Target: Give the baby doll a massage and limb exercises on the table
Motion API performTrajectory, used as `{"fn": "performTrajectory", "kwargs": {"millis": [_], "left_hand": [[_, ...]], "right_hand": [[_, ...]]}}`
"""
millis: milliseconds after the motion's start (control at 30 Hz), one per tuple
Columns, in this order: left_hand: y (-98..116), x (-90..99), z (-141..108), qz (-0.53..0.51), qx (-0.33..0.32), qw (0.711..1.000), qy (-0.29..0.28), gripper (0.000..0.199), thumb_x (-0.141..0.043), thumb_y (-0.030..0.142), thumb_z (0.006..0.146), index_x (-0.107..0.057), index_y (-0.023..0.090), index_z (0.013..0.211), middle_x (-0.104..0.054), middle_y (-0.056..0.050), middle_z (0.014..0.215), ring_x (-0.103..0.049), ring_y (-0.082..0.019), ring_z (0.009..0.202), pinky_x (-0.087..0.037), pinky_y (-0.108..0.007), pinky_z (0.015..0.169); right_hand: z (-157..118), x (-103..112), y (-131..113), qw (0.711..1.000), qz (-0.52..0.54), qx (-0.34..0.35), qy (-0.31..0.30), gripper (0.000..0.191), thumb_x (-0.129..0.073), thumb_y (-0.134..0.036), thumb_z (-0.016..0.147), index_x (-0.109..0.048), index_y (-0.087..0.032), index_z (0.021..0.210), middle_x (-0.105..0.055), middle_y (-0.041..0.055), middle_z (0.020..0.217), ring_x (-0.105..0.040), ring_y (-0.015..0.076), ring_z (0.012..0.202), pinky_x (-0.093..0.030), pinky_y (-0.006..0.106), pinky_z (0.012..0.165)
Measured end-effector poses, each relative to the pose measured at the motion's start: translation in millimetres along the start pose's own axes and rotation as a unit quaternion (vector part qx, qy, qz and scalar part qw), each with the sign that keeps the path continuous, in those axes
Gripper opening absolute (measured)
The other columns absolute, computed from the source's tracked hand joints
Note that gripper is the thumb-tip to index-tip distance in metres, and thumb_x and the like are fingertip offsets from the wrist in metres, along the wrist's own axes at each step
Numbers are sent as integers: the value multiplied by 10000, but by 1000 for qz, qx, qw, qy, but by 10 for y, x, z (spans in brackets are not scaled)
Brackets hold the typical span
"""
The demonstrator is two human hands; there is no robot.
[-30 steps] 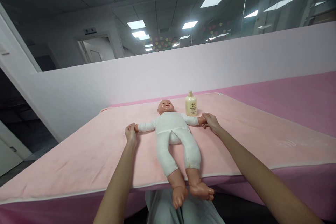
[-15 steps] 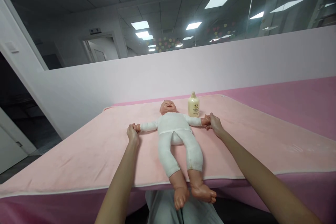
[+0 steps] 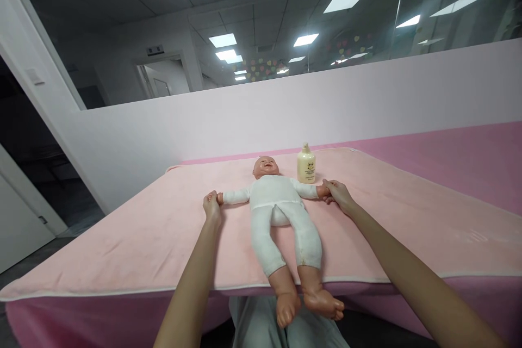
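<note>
Left hand (image 3: 212, 206): fingers clamped on one hand of the doll (image 3: 274, 190)
Doll: face up on towel (image 3: 163, 223), arms spread, feet past its edge
Bottle (image 3: 306, 167): upright, beyond an arm
Right hand (image 3: 339, 196): fingers clamped on its other hand

I am in a room that looks like a baby-care classroom, not a home. A baby doll (image 3: 274, 191) lies on my pink table (image 3: 468, 160), its feet past the near edge. A soft peach blanket (image 3: 163, 239) covers most of the top, and a pump bottle (image 3: 306, 168) stands toward the far edge. Behind that edge is a plain white wall (image 3: 285, 111) with big glass (image 3: 362, 30) above. In the glass I see flat square lights (image 3: 305, 39), heart stickers (image 3: 261, 68) and a door sign (image 3: 155, 50), like in an office.
</note>
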State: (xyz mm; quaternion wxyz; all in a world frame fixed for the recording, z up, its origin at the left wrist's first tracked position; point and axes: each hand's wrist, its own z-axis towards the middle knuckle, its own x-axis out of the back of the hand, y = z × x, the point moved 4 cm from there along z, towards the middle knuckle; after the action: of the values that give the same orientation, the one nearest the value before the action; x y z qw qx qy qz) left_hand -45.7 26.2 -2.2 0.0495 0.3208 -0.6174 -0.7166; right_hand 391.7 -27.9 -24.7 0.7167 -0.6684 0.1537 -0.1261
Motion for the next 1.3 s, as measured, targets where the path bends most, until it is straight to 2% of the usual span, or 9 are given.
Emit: {"fn": "performTrajectory", "kwargs": {"millis": [267,367,467,567,733,900,1100,1200,1300], "left_hand": [[-19,-2,25,-8,4,1000,12,59,-497,219,813,-511,184,858,-557,-1,794,-553,-100,710,-491,-276,719],[0,-8,3,-16,15,1000,18,114,-422,192,832,-530,174,865,-554,-15,790,-550,-103,698,-489,-276,703],[23,-20,-31,-41,37,998,21,199,-349,226,871,-538,164,865,-558,-33,790,-558,-110,683,-488,-282,683],[44,-25,-56,-46,42,998,23,228,-352,278,891,-542,159,849,-567,-47,822,-566,-113,696,-490,-287,688],[51,-28,-67,-24,30,999,12,122,-464,255,842,-538,160,818,-566,-30,814,-560,-111,707,-490,-299,712],[58,-23,-73,-6,16,1000,5,67,-564,184,730,-550,165,793,-559,-14,801,-549,-117,719,-478,-291,694],[55,-23,-68,-11,16,1000,3,136,-581,157,670,-555,179,802,-563,-11,826,-547,-125,740,-469,-282,684],[53,-27,-56,-13,17,1000,2,101,-556,178,675,-541,172,775,-548,-9,772,-537,-125,724,-466,-277,674],[48,-29,-45,-16,20,1000,6,73,-537,193,680,-522,169,748,-534,-5,736,-530,-122,703,-465,-273,662]], "right_hand": [[75,37,63,999,17,22,40,282,-496,-428,853,-447,-175,737,-518,1,454,-508,132,356,-414,223,320],[82,59,60,997,42,-2,63,349,-384,-488,889,-465,-171,765,-517,14,451,-507,145,354,-421,245,319],[81,76,47,994,62,-34,78,377,-298,-473,910,-478,-164,789,-534,32,465,-512,161,356,-423,268,318],[67,65,29,996,53,-42,66,320,-388,-440,884,-491,-158,773,-535,28,467,-496,152,345,-410,261,319],[15,22,-6,1000,9,-1,16,299,-586,-414,776,-463,-167,661,-500,-3,439,-445,104,330,-353,209,314],[-34,23,-35,1000,-18,5,1,356,-586,-496,756,-490,-166,667,-449,-23,379,-333,66,294,-230,174,287],[-44,-1,-60,1000,-9,-20,-1,304,-618,-453,723,-561,-155,746,-436,-36,393,-350,77,305,-221,182,289],[-31,-1,-48,1000,-5,-26,9,233,-614,-381,720,-542,-159,714,-430,-37,398,-369,83,316,-204,181,291],[-30,6,-41,999,-4,-29,22,259,-626,-392,713,-498,-170,672,-418,-41,400,-398,88,335,-203,175,300]]}}
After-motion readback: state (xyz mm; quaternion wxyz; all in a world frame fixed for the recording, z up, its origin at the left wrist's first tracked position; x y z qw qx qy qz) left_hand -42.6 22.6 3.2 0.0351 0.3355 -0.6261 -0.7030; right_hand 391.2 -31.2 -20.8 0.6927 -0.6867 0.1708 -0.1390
